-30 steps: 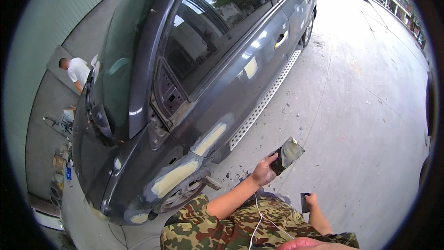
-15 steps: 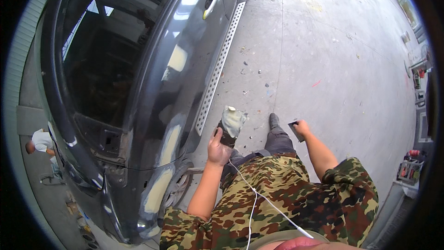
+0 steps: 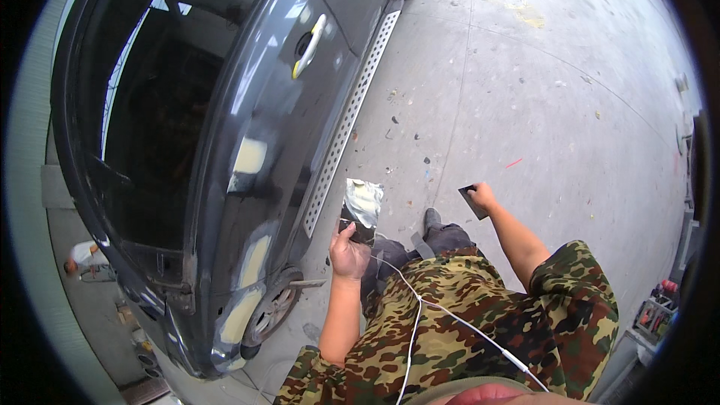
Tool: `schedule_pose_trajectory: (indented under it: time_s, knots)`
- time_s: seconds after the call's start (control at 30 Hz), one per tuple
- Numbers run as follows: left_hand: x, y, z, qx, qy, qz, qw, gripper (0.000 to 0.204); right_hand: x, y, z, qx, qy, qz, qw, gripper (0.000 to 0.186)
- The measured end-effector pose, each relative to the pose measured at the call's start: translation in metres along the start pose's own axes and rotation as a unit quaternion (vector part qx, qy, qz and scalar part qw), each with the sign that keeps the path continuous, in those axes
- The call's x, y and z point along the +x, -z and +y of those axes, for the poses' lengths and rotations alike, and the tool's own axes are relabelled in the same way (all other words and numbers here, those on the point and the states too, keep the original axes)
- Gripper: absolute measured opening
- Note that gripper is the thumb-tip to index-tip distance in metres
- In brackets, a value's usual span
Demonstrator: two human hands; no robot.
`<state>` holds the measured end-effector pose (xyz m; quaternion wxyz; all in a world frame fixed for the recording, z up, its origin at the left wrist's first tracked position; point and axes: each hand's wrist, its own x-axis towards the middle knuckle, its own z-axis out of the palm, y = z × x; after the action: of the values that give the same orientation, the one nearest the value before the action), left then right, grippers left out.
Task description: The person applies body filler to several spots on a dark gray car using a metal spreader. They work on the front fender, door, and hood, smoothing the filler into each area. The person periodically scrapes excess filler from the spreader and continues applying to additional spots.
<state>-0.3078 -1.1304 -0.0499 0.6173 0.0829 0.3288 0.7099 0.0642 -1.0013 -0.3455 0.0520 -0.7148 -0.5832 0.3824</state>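
Low in the head view, my left hand (image 3: 349,255) grips a dark flat board (image 3: 361,204) topped with pale, creamy paste. Farther right, my right hand (image 3: 480,196) holds a dark flat scraper (image 3: 472,204) over the floor. Both hands are in front of my camouflage shirt. Left of my left hand stands a dark grey car (image 3: 266,90), with pale filler patches on its door (image 3: 250,156) and on the front fender (image 3: 241,315). The door handle (image 3: 307,49) is edged in yellow. A perforated silver running board (image 3: 349,124) runs along the car's lower side, just beyond the board.
The car's front wheel (image 3: 266,319) is low left, near my left forearm. A bent-over person (image 3: 90,259) in a white top is beyond the car at far left. A tool crate (image 3: 652,315) with red items sits at far right. Scattered debris dots the concrete floor (image 3: 547,97).
My view has swung to look along the car's side and down at my body. My left hand sits further left and lower in the picture, still gripping the board; my right hand keeps the scraper.
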Motion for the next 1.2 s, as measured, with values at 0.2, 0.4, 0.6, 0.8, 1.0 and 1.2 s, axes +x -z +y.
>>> schedule_pose_trajectory:
  time_s: [0.2, 0.4, 0.6, 0.8, 1.0, 1.2]
  knots:
    - [0.092, -0.048, 0.016, 0.037, -0.003, -0.009, 0.999, 0.05, 0.035, 0.025, -0.06, 0.016, 0.038, -0.051, 0.998, 0.033]
    - [0.332, -0.119, 0.033, -0.011, 0.058, -0.096, 0.994, 0.057, 0.171, 0.09, -0.174, 0.18, 0.064, 0.096, 0.977, 0.029]
    - [0.366, -0.121, 0.028, 0.015, 0.067, -0.045, 0.997, 0.058, 0.189, 0.117, -0.218, 0.191, 0.033, 0.11, 0.975, 0.032]
    - [0.328, -0.074, -0.012, -0.045, 0.051, -0.134, 0.989, 0.045, 0.143, 0.133, -0.267, 0.342, 0.207, 0.17, 0.901, 0.03]
    - [0.388, -0.141, 0.012, 0.077, 0.057, -0.083, 0.992, 0.05, 0.143, 0.212, -0.414, 0.301, 0.247, 0.175, 0.904, 0.026]
    - [0.722, -0.283, 0.112, 0.224, -0.001, -0.205, 0.953, 0.058, 0.39, 0.33, -0.651, 0.374, 0.284, 0.23, 0.852, 0.025]
